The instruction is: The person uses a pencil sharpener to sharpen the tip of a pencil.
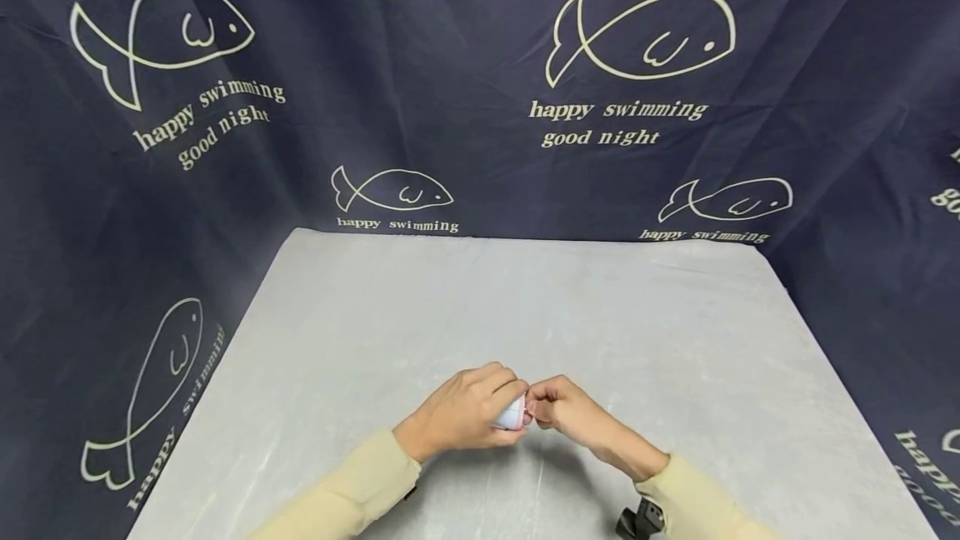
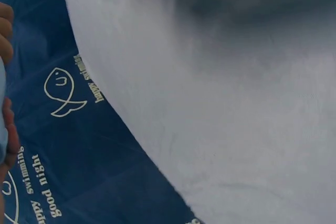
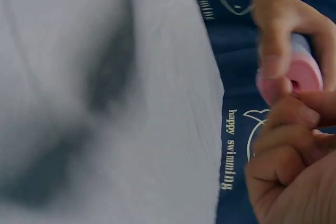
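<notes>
My left hand (image 1: 472,408) grips a small cylinder (image 1: 511,416) with a light blue-white body and a pink end, held above the table. In the right wrist view, the cylinder's pink end face (image 3: 307,75) shows a small dark hole at its middle. My right hand (image 1: 572,412) has its fingers curled, with thumb and fingertip pinched together right at that hole. Whatever is between those fingertips is too small and covered to make out. The left wrist view catches only some left-hand fingers (image 2: 5,34) and a sliver of the light blue body (image 2: 2,114).
A pale grey cloth covers the table (image 1: 540,298) under both hands. Dark blue curtains (image 1: 480,90) with fish drawings and lettering hang behind it and on both sides. A black device (image 1: 640,519) sits by the right wrist.
</notes>
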A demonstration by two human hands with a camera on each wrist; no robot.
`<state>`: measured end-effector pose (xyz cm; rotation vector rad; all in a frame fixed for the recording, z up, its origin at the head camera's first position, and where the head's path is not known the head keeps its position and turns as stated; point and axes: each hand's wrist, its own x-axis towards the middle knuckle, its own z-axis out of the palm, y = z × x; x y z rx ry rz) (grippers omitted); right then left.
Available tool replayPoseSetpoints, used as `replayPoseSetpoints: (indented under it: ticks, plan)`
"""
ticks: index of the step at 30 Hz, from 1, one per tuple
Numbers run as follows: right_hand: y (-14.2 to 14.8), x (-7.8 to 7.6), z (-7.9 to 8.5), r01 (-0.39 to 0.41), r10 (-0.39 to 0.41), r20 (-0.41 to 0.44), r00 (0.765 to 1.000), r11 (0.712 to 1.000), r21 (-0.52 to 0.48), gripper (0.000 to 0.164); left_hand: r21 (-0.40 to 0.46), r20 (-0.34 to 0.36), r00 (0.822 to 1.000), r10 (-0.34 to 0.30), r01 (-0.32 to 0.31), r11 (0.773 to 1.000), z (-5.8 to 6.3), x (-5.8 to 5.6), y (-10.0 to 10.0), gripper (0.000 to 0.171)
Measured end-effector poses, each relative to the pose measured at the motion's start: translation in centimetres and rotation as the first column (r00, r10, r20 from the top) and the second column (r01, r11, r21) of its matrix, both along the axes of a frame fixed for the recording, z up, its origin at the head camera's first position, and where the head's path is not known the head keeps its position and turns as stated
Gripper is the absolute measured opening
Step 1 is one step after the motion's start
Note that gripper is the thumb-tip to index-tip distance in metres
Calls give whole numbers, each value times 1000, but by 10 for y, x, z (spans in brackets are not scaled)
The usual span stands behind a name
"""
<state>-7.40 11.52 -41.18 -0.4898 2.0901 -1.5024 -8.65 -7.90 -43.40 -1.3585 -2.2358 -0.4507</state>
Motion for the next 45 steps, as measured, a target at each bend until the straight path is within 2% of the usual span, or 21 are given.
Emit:
replayPoseSetpoints:
  ticks: [3, 5, 7, 9, 13, 16, 19, 21, 23, 25, 28, 30, 31, 33, 34, 35, 38, 40, 42, 43, 45]
  plan:
    - [2, 0, -3, -14, 17, 74, 997, 999, -43, 17, -31, -67, 998, -11, 9, 999, 0, -1, 0, 37]
    - [1, 3, -5, -5, 6, -99, 995, 1000, 17, 15, -29, -26, 1000, -8, 7, 1000, 1, -1, -3, 40]
    - [1, 6, -9, 26, 6, -358, 934, 996, 86, 13, -7, 66, 998, 0, 0, 1000, 3, -1, -5, 43]
    - [1, 9, -13, 89, 17, -612, 791, 986, 143, 5, 21, 177, 984, 21, -25, 999, 5, -1, -8, 43]
    - [1, 7, -20, 180, 90, -916, 392, 969, 172, 13, 66, 431, 902, 41, -77, 995, 13, -1, -11, 40]
    - [2, 2, -20, 228, 151, -984, 95, 959, 169, 23, 76, 622, 783, 31, -99, 992, 20, 0, -14, 37]
    - [1, -3, -16, 254, 163, -973, -162, 960, 119, 24, 89, 786, 618, -6, -103, 991, 27, 0, -16, 32]
    - [-1, -4, -12, 257, 149, -947, -284, 964, 75, 24, 108, 854, 519, -36, -109, 988, 30, -1, -17, 27]
    - [-4, -4, -8, 231, 121, -935, -334, 972, 43, 24, 141, 880, 469, -72, -113, 984, 30, 0, -17, 24]
    - [-6, -1, -6, 204, 95, -943, -320, 979, 29, 27, 175, 841, 531, -105, -82, 981, 26, 2, -15, 25]
    - [-8, 7, -4, 162, 72, -982, -172, 986, 44, 31, 223, 629, 763, -152, 11, 975, 18, 6, -11, 30]
    - [-7, 13, -2, 122, 61, -994, 96, 990, 72, 26, 227, 377, 915, -141, 56, 972, 14, 8, -8, 35]
    - [-5, 15, 0, 83, 63, -953, 298, 992, 92, 24, 225, 248, 961, -120, 63, 972, 12, 9, -6, 36]
    - [-2, 16, 6, -27, 59, -683, 728, 998, 57, 22, 206, 10, 998, -61, 57, 977, 11, 9, -3, 37]
    - [0, 14, 9, -47, 43, -458, 888, 999, 3, 22, 187, -85, 996, -33, 49, 981, 10, 9, -2, 36]
    - [2, 12, 11, -37, 26, -229, 973, 998, -43, 21, 162, -164, 986, -14, 41, 986, 10, 9, 0, 35]
    - [6, 4, 13, 17, -4, 173, 985, 997, -74, 27, 74, -298, 954, 12, 10, 997, 11, 6, 2, 32]
    - [8, 2, 8, 13, -6, 108, 994, 998, -60, 25, 24, -273, 962, 16, -9, 1000, 12, 4, 2, 33]
    - [7, 3, 2, 4, -5, -190, 982, 1000, -8, 16, -3, -152, 988, 35, -36, 999, 14, 3, 0, 36]
    - [6, 4, -2, 9, 7, -384, 923, 999, 41, 13, -6, -63, 997, 48, -48, 999, 16, 2, -1, 38]
    - [4, 5, -8, 79, 56, -737, 673, 986, 148, 10, 2, 165, 983, 79, -81, 997, 20, 2, -3, 40]
